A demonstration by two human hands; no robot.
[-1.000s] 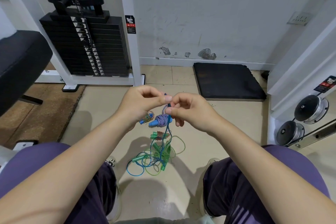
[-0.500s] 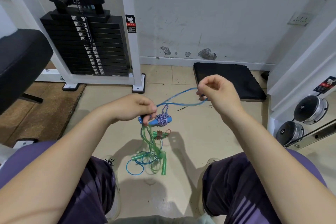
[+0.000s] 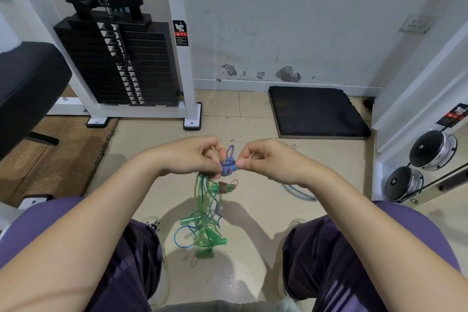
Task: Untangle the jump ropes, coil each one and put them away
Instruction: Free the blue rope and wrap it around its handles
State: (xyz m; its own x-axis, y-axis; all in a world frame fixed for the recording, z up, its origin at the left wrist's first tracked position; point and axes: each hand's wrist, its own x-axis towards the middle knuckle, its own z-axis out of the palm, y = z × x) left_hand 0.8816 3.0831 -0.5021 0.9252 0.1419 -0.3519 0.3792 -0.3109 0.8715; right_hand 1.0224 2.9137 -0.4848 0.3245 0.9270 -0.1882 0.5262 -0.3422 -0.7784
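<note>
While pinched, blue handle (image 3: 229, 167) trails tangled green-blue ropes (image 3: 205, 215).

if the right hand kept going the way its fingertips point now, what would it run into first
The right hand points leftward at the blue handle it already pinches, wrapped in purple-and-white string. Straight on past that, it would meet the left hand gripping the other side. Depth looks roughly level, though one view can't confirm.
</note>
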